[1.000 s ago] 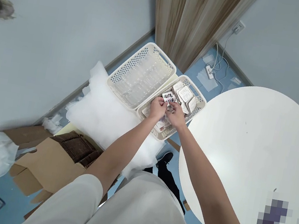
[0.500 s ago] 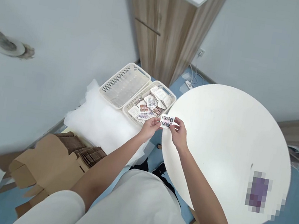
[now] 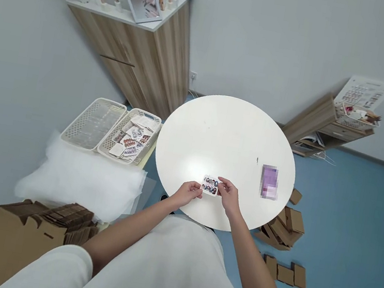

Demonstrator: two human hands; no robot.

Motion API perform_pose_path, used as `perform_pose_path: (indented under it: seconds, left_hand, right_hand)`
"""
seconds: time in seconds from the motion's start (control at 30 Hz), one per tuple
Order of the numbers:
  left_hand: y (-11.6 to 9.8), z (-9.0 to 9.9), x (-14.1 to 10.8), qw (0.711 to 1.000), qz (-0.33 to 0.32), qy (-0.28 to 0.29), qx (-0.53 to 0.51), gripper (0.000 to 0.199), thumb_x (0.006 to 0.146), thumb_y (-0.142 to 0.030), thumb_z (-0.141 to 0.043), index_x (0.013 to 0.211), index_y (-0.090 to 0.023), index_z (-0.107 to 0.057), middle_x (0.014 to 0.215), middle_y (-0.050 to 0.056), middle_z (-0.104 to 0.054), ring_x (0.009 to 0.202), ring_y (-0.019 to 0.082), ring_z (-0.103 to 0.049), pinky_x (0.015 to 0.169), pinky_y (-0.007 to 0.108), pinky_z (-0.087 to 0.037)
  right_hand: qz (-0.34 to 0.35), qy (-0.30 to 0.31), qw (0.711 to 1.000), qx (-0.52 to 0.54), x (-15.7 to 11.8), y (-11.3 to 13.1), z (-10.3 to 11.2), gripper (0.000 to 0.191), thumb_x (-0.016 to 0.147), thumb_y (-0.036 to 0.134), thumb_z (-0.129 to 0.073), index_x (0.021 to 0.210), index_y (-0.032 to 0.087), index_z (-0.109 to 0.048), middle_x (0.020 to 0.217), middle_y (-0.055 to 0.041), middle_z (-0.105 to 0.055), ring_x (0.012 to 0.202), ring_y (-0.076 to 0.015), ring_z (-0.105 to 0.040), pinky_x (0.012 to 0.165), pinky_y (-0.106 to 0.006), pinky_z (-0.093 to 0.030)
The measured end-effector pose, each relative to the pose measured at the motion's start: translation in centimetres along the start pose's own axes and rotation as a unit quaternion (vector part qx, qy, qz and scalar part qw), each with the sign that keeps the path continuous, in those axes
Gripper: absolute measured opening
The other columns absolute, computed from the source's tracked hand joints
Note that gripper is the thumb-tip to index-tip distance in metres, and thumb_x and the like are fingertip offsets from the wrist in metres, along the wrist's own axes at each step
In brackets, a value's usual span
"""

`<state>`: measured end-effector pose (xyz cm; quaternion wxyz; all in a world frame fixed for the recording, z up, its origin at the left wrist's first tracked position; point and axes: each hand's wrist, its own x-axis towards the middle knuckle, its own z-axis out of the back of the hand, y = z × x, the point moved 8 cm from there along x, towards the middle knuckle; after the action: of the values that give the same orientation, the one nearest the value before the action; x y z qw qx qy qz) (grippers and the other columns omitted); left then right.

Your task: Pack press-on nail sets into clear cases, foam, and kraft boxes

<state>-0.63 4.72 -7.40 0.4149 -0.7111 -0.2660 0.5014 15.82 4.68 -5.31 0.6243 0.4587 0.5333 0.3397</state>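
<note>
A small white card with two rows of dark, colourful oval pieces is held between both hands over the near part of the round white table. My left hand pinches its left edge with thumb and fingers. At the card's right edge, my right hand grips it, fingertips at the upper right corner. To the left, a white basket holds many similar cards. Beside that stands another basket with clear plastic pieces inside.
White foam sheets and folded brown cardboard lie at the left. A blurred purple item rests on the table's right side. Small brown boxes stand on the floor. A wooden cabinet stands behind.
The view has turned right, so the baskets and cabinet appear further left. Both hands, with the card between them, have moved from the table's left edge to over its near part.
</note>
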Motion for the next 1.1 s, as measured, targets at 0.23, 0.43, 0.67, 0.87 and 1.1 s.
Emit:
perform_pose_path:
  seconds: [0.23,0.43,0.67,0.87,1.1]
  left_hand:
    - [-0.1,-2.1,-0.2,0.998,-0.013,-0.067,0.004,0.023,0.074,-0.040,-0.055,0.073,-0.017,-0.053,0.071,0.003,-0.062,0.069,0.014,-0.062,0.068,0.028,-0.046]
    - [-2.3,-1.6,0.2,0.990,-0.075,-0.020,0.115,0.021,0.073,-0.039,-0.056,0.073,-0.017,-0.057,0.069,0.002,-0.061,0.063,0.014,-0.061,0.066,0.029,-0.047]
    - [-4.1,-1.8,1.0,0.984,-0.111,-0.007,0.139,0.021,0.072,-0.037,-0.057,0.082,-0.019,-0.062,0.078,0.004,-0.063,0.072,0.015,-0.060,0.068,0.029,-0.047]
    - [-1.8,-2.6,-0.3,1.000,-0.010,0.023,0.019,0.032,0.072,-0.038,-0.060,0.097,-0.017,-0.058,0.092,0.008,-0.063,0.083,0.018,-0.063,0.077,0.032,-0.044]
    - [-2.6,-3.2,-0.2,0.999,-0.032,0.013,-0.006,0.027,0.068,-0.042,-0.063,0.073,-0.016,-0.059,0.077,0.003,-0.064,0.071,0.013,-0.060,0.074,0.030,-0.047]
  right_hand:
    - [-0.010,0.017,0.999,0.036,-1.5,-1.6,2.7,0.033,0.062,0.043,-0.065,0.085,0.019,-0.059,0.071,-0.0001,-0.059,0.059,-0.0115,-0.056,0.059,-0.027,-0.043]
    - [-0.009,0.084,0.996,-0.019,-1.4,-0.4,2.5,0.038,0.062,0.045,-0.064,0.090,0.020,-0.063,0.083,-0.0047,-0.064,0.076,-0.0153,-0.056,0.066,-0.029,-0.044]
    - [-0.004,0.090,0.996,-0.028,-1.0,0.7,2.1,0.027,0.064,0.043,-0.063,0.074,0.018,-0.063,0.064,0.0003,-0.059,0.056,-0.0105,-0.050,0.056,-0.027,-0.042]
    - [-0.062,-0.001,0.991,0.122,-2.2,-1.0,3.5,0.027,0.061,0.042,-0.067,0.075,0.020,-0.056,0.064,0.0016,-0.059,0.061,-0.0119,-0.058,0.058,-0.026,-0.046]
    - [-0.093,0.020,0.990,0.107,-4.0,-2.6,2.9,0.027,0.064,0.040,-0.065,0.076,0.020,-0.051,0.066,0.0004,-0.058,0.065,-0.0143,-0.062,0.059,-0.026,-0.047]
